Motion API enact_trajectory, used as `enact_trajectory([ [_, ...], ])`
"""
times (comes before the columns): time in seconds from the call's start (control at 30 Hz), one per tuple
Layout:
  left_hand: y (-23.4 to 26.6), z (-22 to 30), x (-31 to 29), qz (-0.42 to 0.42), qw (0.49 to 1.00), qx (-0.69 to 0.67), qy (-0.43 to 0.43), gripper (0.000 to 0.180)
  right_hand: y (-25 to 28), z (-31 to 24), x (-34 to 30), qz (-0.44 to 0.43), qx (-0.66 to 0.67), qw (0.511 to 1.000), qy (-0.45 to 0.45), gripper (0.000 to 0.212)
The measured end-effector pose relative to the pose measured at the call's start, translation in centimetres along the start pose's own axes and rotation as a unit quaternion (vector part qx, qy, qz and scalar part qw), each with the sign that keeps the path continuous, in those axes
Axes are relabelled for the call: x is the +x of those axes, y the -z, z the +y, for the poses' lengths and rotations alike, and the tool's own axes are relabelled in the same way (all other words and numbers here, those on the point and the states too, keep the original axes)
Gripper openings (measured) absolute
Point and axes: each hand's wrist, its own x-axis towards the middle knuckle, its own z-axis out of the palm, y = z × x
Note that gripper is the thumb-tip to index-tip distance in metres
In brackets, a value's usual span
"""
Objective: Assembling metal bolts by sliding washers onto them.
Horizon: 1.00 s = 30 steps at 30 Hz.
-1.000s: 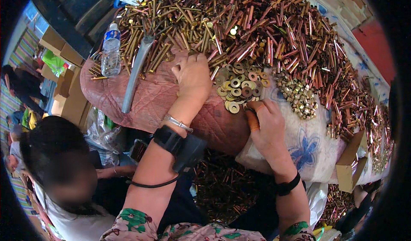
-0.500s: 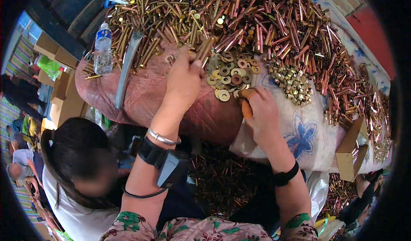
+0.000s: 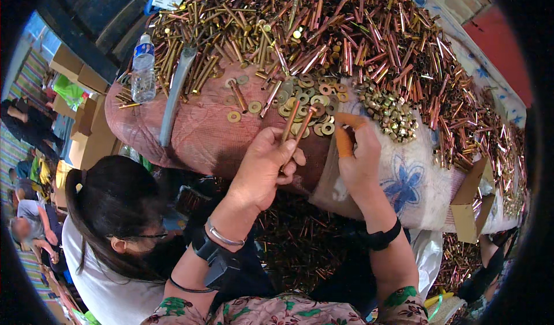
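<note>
My left hand (image 3: 259,166) is closed round a couple of copper-coloured bolts (image 3: 291,122), which stick up past the thumb. At the edge of the heap of flat washers (image 3: 317,97) is my right hand (image 3: 359,152), with orange finger covers (image 3: 344,142) on thumb and forefinger. Those fingertips are bent together; anything small between them is hidden. Just beyond my left hand, a few loose washers (image 3: 234,117) and a copper-coloured tube (image 3: 238,96) lie on the reddish sacking. Small brassy nuts (image 3: 395,111) are heaped beyond my right hand.
Bolts (image 3: 202,74) and metal tubes (image 3: 398,54) cover the far side. A grey strip (image 3: 175,97) and a water bottle (image 3: 143,71) are at the left. An open cardboard box (image 3: 470,204) stands at the right. A person (image 3: 109,227) sits close on my left.
My left hand has drawn back toward me from the bolt pile, bringing bolts with it. Loose washers and a tube it covered now show. My right hand has shifted slightly at the washers.
</note>
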Motion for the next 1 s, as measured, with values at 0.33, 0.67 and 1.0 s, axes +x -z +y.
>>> enact_trajectory([
  [0.33, -0.9, -2.5, 0.2, -0.031, 0.993, 0.089, -0.076, 0.019, -0.2, -2.2, 0.0, -0.058, -0.146, 0.971, 0.182, 0.032],
  [0.67, 2.3, -2.9, -10.8, 0.028, 0.998, -0.049, -0.029, 0.011, -1.6, -6.3, -5.7, -0.167, -0.186, 0.933, 0.258, 0.015],
  [1.0, 3.4, -4.6, -17.5, -0.02, 0.997, -0.071, -0.015, 0.015, 2.8, -16.2, -11.5, -0.255, -0.143, 0.939, 0.179, 0.027],
])
